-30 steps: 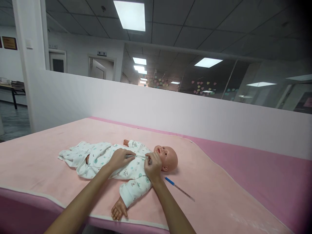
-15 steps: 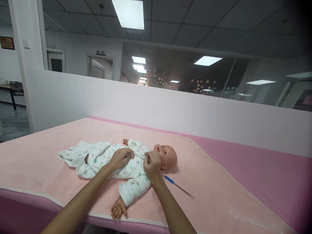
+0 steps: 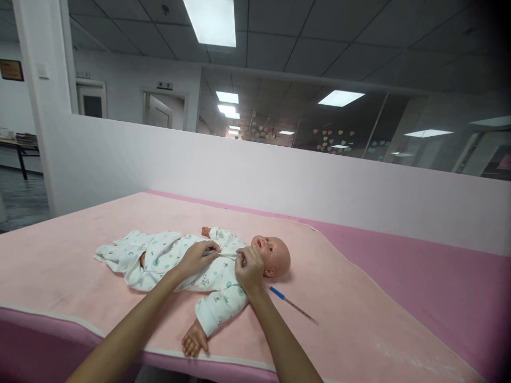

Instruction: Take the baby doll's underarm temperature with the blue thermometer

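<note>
A baby doll (image 3: 278, 254) lies on its back, head to the right, on a pink padded sheet. It wears a white baby romper (image 3: 225, 274) with small green and grey prints. My left hand (image 3: 198, 257) is closed at the front edge of the romper, around the middle of the chest. Close to the doll's chin, my right hand (image 3: 249, 267) pinches the same front edge near the neck. The cloth between the two hands looks drawn fairly straight. My fingers partly hide the fastening, so its kind does not show.
On the pink sheet (image 3: 351, 319), right of my right forearm, lies a thin stick-like thing with a blue end (image 3: 277, 292), perhaps a pen or thermometer. A low white wall (image 3: 255, 170) with glass above bounds the far side. The sheet's front edge runs beneath my forearms.
The fingers of my left hand have shifted slightly along the romper's front edge. My right hand and the doll stay almost still.
</note>
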Demonstrator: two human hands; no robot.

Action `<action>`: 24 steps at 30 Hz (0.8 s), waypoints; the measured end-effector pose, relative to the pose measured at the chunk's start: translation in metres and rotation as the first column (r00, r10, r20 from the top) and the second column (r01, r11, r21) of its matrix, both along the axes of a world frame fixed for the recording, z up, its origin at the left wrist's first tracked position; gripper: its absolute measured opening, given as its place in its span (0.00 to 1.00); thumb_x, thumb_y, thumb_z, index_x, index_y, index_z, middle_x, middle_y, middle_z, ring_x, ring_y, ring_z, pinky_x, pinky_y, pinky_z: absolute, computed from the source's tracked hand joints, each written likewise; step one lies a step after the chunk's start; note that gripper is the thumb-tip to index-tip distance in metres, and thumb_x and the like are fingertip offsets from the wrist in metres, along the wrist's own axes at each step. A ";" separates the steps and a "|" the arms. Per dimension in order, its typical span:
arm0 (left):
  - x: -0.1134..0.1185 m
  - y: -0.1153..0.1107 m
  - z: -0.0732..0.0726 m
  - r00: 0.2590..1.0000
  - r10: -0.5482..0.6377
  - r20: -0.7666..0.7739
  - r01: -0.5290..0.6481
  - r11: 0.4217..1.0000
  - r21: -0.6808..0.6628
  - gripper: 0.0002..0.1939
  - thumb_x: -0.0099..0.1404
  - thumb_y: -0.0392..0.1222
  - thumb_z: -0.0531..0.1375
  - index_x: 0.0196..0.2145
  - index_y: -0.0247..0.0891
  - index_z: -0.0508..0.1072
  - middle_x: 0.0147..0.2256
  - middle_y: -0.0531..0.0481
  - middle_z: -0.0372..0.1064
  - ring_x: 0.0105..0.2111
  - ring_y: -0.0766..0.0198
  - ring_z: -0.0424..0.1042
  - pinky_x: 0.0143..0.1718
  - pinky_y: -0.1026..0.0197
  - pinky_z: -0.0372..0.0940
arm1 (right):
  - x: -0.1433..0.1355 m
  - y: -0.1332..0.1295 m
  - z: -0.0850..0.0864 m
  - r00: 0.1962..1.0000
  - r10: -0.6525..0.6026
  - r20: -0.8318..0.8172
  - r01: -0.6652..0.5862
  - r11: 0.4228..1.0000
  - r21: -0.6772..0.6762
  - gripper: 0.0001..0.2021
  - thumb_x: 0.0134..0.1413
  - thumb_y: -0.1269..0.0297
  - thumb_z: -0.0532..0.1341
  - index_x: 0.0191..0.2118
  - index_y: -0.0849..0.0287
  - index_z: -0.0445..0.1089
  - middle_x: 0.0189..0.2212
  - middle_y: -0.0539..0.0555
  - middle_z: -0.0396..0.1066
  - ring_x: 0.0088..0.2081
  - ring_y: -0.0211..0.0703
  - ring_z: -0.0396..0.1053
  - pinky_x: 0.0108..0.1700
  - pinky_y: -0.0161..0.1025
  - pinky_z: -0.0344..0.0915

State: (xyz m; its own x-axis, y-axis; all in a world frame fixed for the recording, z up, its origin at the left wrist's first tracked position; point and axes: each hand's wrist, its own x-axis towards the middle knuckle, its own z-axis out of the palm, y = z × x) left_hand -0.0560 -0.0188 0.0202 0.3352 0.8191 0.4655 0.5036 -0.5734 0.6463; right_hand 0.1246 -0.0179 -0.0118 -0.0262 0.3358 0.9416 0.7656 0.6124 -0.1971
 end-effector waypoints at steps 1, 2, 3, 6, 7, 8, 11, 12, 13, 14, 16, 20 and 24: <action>0.000 0.000 0.000 1.000 -0.001 0.000 0.001 1.000 0.001 0.10 0.57 0.43 0.52 0.31 0.39 0.70 0.29 0.53 0.70 0.31 0.63 0.68 0.33 0.63 0.60 | 0.000 0.000 0.000 1.000 0.001 0.002 -0.001 1.000 0.000 0.11 0.41 0.79 0.50 0.26 0.59 0.65 0.23 0.51 0.66 0.28 0.39 0.61 0.32 0.36 0.58; 0.001 0.000 0.000 1.000 -0.002 0.001 0.002 1.000 0.001 0.09 0.57 0.43 0.52 0.31 0.39 0.70 0.29 0.53 0.70 0.31 0.63 0.68 0.34 0.63 0.60 | 0.000 0.001 -0.001 1.000 0.000 0.003 0.000 1.000 -0.001 0.11 0.41 0.79 0.50 0.26 0.59 0.65 0.23 0.51 0.66 0.28 0.39 0.61 0.32 0.36 0.58; 0.001 0.000 0.000 1.000 -0.002 0.003 0.002 1.000 0.002 0.09 0.57 0.43 0.52 0.31 0.39 0.70 0.29 0.52 0.71 0.31 0.62 0.68 0.34 0.63 0.60 | 0.000 0.001 -0.001 1.000 0.000 0.003 0.000 1.000 -0.002 0.11 0.41 0.79 0.50 0.26 0.59 0.65 0.23 0.51 0.66 0.28 0.39 0.61 0.32 0.36 0.58; 0.001 0.002 -0.002 1.000 0.014 0.010 -0.015 1.000 0.016 0.09 0.58 0.43 0.52 0.30 0.38 0.70 0.29 0.52 0.71 0.30 0.63 0.68 0.33 0.63 0.60 | 0.000 0.001 -0.002 1.000 0.002 0.002 -0.002 1.000 0.002 0.11 0.41 0.79 0.50 0.26 0.59 0.65 0.23 0.51 0.65 0.28 0.39 0.61 0.32 0.36 0.58; 0.002 0.003 -0.003 1.000 0.029 0.008 -0.029 0.999 0.032 0.09 0.58 0.43 0.52 0.30 0.38 0.70 0.29 0.52 0.71 0.29 0.63 0.68 0.33 0.63 0.60 | 0.000 0.001 -0.001 1.000 0.003 0.002 -0.003 1.000 0.003 0.11 0.41 0.79 0.50 0.26 0.59 0.65 0.23 0.51 0.65 0.28 0.39 0.61 0.32 0.36 0.58; 0.002 0.004 -0.004 0.999 0.045 0.002 -0.045 0.998 0.053 0.09 0.58 0.43 0.53 0.29 0.38 0.70 0.28 0.51 0.71 0.29 0.63 0.68 0.33 0.63 0.60 | 0.000 0.001 -0.001 1.000 0.003 0.001 -0.003 1.000 0.004 0.11 0.41 0.79 0.50 0.26 0.59 0.65 0.23 0.51 0.65 0.28 0.39 0.61 0.32 0.36 0.58; 0.002 0.006 -0.006 0.996 0.080 -0.038 -0.074 0.985 0.153 0.08 0.59 0.42 0.54 0.29 0.38 0.71 0.30 0.51 0.72 0.31 0.63 0.69 0.33 0.63 0.60 | 0.000 0.000 0.000 1.000 0.003 -0.006 -0.003 1.000 0.000 0.11 0.41 0.79 0.50 0.27 0.59 0.66 0.23 0.51 0.65 0.28 0.39 0.61 0.31 0.35 0.57; 0.002 0.007 -0.007 0.995 0.083 -0.059 -0.070 0.979 0.190 0.08 0.59 0.42 0.54 0.29 0.39 0.71 0.32 0.51 0.72 0.32 0.62 0.69 0.34 0.63 0.60 | -0.001 0.000 0.000 1.000 0.004 -0.009 -0.004 1.000 -0.002 0.11 0.41 0.79 0.50 0.27 0.60 0.66 0.23 0.51 0.66 0.28 0.39 0.61 0.31 0.35 0.57; 0.001 0.008 -0.007 0.993 0.080 -0.082 -0.060 0.974 0.220 0.08 0.59 0.42 0.54 0.29 0.39 0.72 0.33 0.51 0.73 0.33 0.62 0.69 0.35 0.63 0.60 | -0.001 0.000 0.000 1.000 0.005 -0.011 -0.006 1.000 -0.004 0.11 0.41 0.79 0.50 0.27 0.60 0.66 0.23 0.51 0.66 0.27 0.39 0.61 0.31 0.35 0.57; 0.000 0.009 -0.007 0.992 0.073 -0.107 -0.046 0.970 0.240 0.08 0.59 0.42 0.55 0.29 0.39 0.73 0.35 0.51 0.73 0.34 0.62 0.69 0.36 0.63 0.60 | 0.000 0.000 0.000 1.000 0.006 -0.013 -0.006 1.000 -0.006 0.11 0.41 0.79 0.50 0.28 0.60 0.66 0.23 0.51 0.66 0.27 0.39 0.61 0.31 0.35 0.58; -0.001 0.011 -0.008 0.987 0.063 -0.151 -0.023 0.967 0.252 0.08 0.59 0.43 0.56 0.30 0.40 0.74 0.36 0.51 0.73 0.36 0.62 0.70 0.38 0.63 0.60 | 0.000 0.000 0.000 1.000 0.007 -0.013 -0.007 1.000 -0.008 0.11 0.41 0.79 0.50 0.28 0.60 0.66 0.23 0.51 0.66 0.28 0.39 0.61 0.31 0.36 0.58; -0.002 0.013 -0.008 0.976 0.092 -0.195 -0.036 0.961 0.273 0.08 0.58 0.45 0.57 0.31 0.42 0.75 0.33 0.52 0.73 0.37 0.62 0.69 0.37 0.64 0.60 | 0.000 0.001 -0.001 1.000 0.004 -0.006 -0.004 1.000 -0.005 0.10 0.41 0.79 0.50 0.28 0.60 0.66 0.23 0.51 0.66 0.28 0.39 0.61 0.32 0.36 0.58; 0.003 0.011 -0.009 0.928 0.201 -0.313 -0.074 0.925 0.374 0.09 0.60 0.42 0.55 0.28 0.39 0.74 0.30 0.50 0.72 0.35 0.62 0.69 0.34 0.64 0.60 | -0.001 0.001 -0.001 1.000 -0.002 -0.006 0.002 1.000 0.001 0.10 0.41 0.79 0.50 0.26 0.59 0.64 0.22 0.50 0.64 0.27 0.38 0.60 0.31 0.35 0.57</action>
State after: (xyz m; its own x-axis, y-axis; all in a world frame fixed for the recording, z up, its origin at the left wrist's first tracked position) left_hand -0.0529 -0.0079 0.0109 0.4204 0.6740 0.6075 0.7454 -0.6383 0.1924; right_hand 0.1241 -0.0168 -0.0129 -0.0195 0.3351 0.9420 0.7653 0.6113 -0.2016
